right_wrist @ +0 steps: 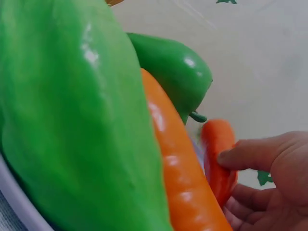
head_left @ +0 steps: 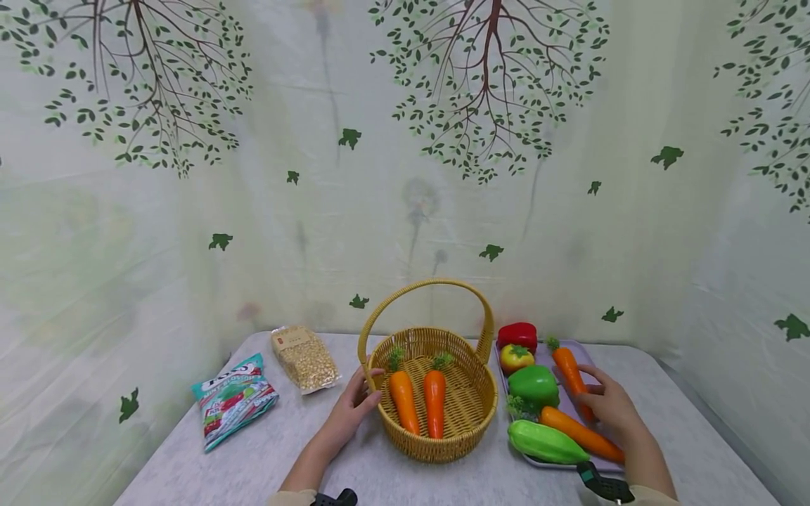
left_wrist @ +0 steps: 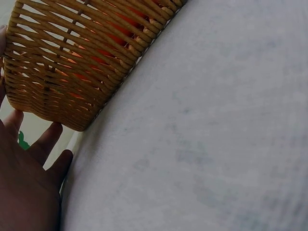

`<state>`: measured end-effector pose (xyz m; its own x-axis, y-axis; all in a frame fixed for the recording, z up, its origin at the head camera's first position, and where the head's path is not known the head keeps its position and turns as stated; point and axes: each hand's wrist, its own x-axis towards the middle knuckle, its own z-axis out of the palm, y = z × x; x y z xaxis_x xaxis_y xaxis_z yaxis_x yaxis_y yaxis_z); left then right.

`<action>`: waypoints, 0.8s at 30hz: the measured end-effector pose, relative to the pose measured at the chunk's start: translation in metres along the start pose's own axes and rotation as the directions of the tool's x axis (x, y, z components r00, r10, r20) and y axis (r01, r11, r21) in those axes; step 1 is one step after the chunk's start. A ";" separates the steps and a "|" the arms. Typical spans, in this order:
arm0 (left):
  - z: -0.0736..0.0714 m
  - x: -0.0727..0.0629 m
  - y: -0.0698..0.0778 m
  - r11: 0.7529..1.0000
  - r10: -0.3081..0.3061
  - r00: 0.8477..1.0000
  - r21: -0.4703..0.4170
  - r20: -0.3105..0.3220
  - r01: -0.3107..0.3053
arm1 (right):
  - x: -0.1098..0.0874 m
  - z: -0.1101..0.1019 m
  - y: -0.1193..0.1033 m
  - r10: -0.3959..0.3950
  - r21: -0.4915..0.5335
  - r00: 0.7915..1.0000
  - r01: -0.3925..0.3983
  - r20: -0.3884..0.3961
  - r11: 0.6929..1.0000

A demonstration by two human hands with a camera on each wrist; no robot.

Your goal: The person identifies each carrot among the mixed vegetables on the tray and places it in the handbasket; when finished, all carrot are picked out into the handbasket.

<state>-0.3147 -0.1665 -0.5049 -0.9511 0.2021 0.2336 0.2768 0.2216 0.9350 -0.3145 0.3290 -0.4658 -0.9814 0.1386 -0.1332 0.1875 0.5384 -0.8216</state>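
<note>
A wicker basket (head_left: 441, 450) with a tall handle stands mid-table, two carrots (head_left: 403, 402) lying inside it. My left hand (head_left: 356, 407) is at the basket's left side, touching it near the handle's foot; in the left wrist view its fingers (left_wrist: 45, 142) are spread beside the woven wall. My right hand (head_left: 610, 402) is over the purple tray (head_left: 577, 346). Its thumb and fingers pinch the lower end of a carrot (head_left: 567, 369), whose leafy top points away. In the right wrist view the thumb presses on that carrot (right_wrist: 219, 163).
Also on the tray are a red pepper (head_left: 517, 335), a yellow-red tomato-like fruit (head_left: 515, 359), a green pepper (head_left: 534, 386), another carrot (head_left: 585, 432) and a light-green ridged vegetable (head_left: 545, 442). A teal snack bag (head_left: 235, 400) and a packet of yellow kernels (head_left: 306, 358) lie left of the basket.
</note>
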 end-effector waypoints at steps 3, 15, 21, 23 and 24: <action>0.000 -0.001 0.001 1.000 0.002 1.000 -0.005 0.002 -0.002 | -0.001 -0.001 -0.002 -0.027 0.043 1.000 0.026 0.010 0.999; 0.000 0.002 0.003 1.000 -0.001 1.000 -0.001 0.003 0.001 | -0.014 -0.006 -0.024 -0.172 0.139 0.983 0.161 0.070 0.977; 0.001 0.002 0.000 0.999 -0.008 1.000 -0.042 0.001 0.008 | -0.018 -0.007 -0.033 -0.277 0.187 0.953 0.253 0.119 0.949; 0.000 0.002 -0.001 0.999 -0.008 1.000 -0.043 0.005 0.008 | -0.018 -0.007 -0.036 -0.291 0.202 0.947 0.261 0.137 0.944; 0.000 0.002 -0.001 0.999 -0.010 1.000 -0.043 0.006 0.010 | -0.019 -0.007 -0.037 -0.297 0.209 0.943 0.264 0.148 0.942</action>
<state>-0.3168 -0.1661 -0.5057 -0.9530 0.2053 0.2227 0.2607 0.1820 0.9481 -0.3027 0.3119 -0.4290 -0.9877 -0.1519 0.0366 -0.0911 0.3695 -0.9248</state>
